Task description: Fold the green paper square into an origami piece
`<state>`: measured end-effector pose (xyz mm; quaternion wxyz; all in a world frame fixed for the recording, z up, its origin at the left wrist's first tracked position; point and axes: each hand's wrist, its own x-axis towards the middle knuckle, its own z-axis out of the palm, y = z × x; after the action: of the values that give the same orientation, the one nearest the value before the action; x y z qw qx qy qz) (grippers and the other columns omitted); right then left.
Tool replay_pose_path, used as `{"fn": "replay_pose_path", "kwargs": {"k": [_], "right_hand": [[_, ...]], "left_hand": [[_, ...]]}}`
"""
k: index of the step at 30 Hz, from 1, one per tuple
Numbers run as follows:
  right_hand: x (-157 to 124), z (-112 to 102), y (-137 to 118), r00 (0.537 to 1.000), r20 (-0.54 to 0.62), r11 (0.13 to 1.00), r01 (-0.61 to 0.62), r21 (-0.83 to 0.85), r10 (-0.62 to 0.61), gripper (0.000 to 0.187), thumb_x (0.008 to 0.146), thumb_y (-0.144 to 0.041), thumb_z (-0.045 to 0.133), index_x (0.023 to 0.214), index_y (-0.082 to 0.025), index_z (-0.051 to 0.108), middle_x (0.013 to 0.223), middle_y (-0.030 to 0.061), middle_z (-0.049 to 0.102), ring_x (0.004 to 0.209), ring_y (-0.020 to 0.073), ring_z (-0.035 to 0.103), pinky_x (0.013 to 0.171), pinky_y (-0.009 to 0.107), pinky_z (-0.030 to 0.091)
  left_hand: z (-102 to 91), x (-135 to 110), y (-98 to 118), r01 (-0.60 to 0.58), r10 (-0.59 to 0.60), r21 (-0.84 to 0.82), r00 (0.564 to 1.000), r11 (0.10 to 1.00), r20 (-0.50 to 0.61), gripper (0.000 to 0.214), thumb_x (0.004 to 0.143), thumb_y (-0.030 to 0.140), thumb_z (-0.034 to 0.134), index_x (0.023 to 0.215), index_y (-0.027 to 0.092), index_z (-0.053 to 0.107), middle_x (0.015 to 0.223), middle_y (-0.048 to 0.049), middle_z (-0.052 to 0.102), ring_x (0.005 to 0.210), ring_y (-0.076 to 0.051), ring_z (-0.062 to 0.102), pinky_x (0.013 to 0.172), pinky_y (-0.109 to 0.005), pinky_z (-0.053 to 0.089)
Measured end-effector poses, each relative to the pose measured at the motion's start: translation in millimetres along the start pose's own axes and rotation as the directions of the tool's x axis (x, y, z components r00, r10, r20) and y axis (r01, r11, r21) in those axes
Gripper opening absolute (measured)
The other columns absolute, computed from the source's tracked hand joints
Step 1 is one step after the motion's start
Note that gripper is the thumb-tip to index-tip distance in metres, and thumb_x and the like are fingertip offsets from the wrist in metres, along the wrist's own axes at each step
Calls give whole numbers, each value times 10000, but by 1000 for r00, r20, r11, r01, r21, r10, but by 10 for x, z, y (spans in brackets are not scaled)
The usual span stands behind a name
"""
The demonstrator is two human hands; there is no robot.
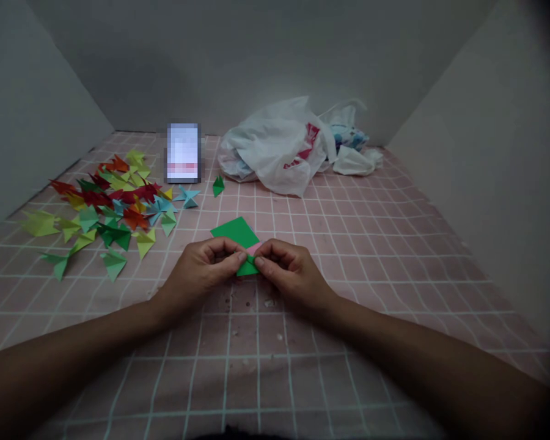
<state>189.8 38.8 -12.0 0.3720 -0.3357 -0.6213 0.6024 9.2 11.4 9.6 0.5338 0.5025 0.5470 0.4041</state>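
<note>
Near the middle of the cloth, my left hand [213, 263] and my right hand [288, 266] meet fingertip to fingertip. Both pinch a small piece of green origami paper [247, 268] between thumb and forefinger, and their fingertips cover part of it. Just beyond the fingers lies a flat green paper square [236, 232]. A pinkish patch shows between the square and the pinched paper; I cannot tell whether it is paper or cloth. Farther back stands a small folded green paper piece [218, 186], apart from both hands.
Several folded paper cranes [114, 234] in many colours spread over the left side. Behind them stands a phone [182, 153] with a lit, blurred screen. A white plastic bag [275, 146] and crumpled packaging [351, 137] lie by the back wall. Pale walls enclose the pink checked cloth [394, 256].
</note>
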Motion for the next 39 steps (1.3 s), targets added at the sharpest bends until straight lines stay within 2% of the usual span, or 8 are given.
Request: {"fn": "replay_pose_path", "kwargs": {"k": [10,14,18,21,26,33,39], "right_hand": [[5,-3,19,998,-16,994,61,-94,-63,112,848,-265,610,770,-186,596,672,-24,557,589,99,464,541,237,365],[-6,-1,7,995,-42,989,84,-125,-90,98,850,-246,592,776,-183,605,693,-17,575,616,104,483,575,243,386],[-10,6,-2,991,-80,989,98,-110,-107,90,846,-229,587,768,-186,593,658,-36,536,574,93,444,549,235,370],[-14,11,-3,989,-85,986,109,-130,-120,97,846,-223,584,756,-187,583,639,-42,524,548,87,424,522,228,351],[-31,16,17,976,-88,954,170,-246,-197,79,850,-186,569,785,-188,614,658,-26,569,584,100,487,541,230,376],[-29,12,78,953,-93,920,249,-301,-288,85,847,-131,574,827,-185,637,660,-36,571,574,91,488,530,216,369],[-49,17,43,955,-72,918,255,-302,-289,92,863,-144,564,795,-188,609,663,-36,561,572,89,469,527,218,353]], "left_hand": [[-4,-13,2,-19,19,7,1000,1000,0,203,809,359,709,731,172,692,672,13,634,615,-126,552,599,-239,441],[-27,-2,-54,-17,20,-91,999,996,28,226,870,394,679,800,185,726,743,-4,681,694,-141,620,660,-244,502],[-41,8,-80,-7,14,-191,999,982,38,243,905,422,655,906,196,744,802,-17,705,763,-153,661,732,-267,542],[-37,4,-57,-17,21,-153,999,988,25,178,857,364,719,904,194,740,825,-8,699,738,-131,635,690,-238,517],[-24,4,-28,-55,56,-80,998,995,18,115,794,278,749,832,174,717,758,10,664,668,-112,575,624,-225,454],[-8,-1,-19,-56,57,-95,998,994,12,119,807,284,728,800,168,705,736,18,648,663,-107,563,629,-223,448],[-46,-10,-56,-48,53,-122,998,991,43,162,855,316,697,780,172,694,718,30,635,648,-94,559,623,-205,445]]}}
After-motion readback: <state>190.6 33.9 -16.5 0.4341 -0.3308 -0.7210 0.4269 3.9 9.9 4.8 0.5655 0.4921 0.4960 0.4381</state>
